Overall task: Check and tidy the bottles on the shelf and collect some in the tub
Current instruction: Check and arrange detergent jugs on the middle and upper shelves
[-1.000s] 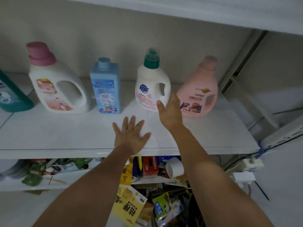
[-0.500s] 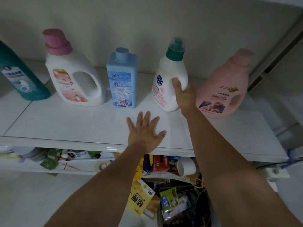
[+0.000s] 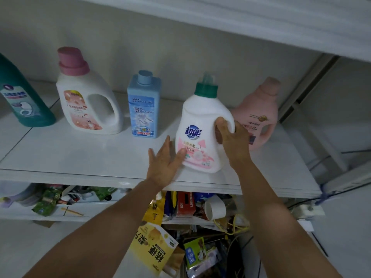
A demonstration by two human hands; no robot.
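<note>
Standing on what, those bottles?

A white, glossy shelf (image 3: 80, 157) against a pale wall, with another white shelf above it. The light is dim.

And the one being handled?

The green-cap bottle (image 3: 200, 125) is near the shelf's front edge, right of the middle and tilted a little. I cannot tell whether its base touches the shelf. The right hand (image 3: 234, 139) grips its handle, fingers curled through the opening. The left hand (image 3: 163, 163) is at its lower left side, fingers straight and close together, thumb touching the label.

What else is in the row?

Further back, from the left: a teal bottle (image 3: 24, 101) cut by the frame edge, a white jug (image 3: 80, 97) with a pink cap, and a blue bottle (image 3: 143, 109) — all upright and apart. A pink bottle (image 3: 259, 111) stands behind the right hand, which hides its lower left.

And below?

A lower shelf (image 3: 96, 207) full of clutter — a red box (image 3: 185, 203), a white cup (image 3: 214, 209) on its side, and a yellow packet (image 3: 154, 249) further down. Both forearms cross in front of some of it. A white socket block (image 3: 307, 209) with cables sits just past the shelf's right corner.
</note>
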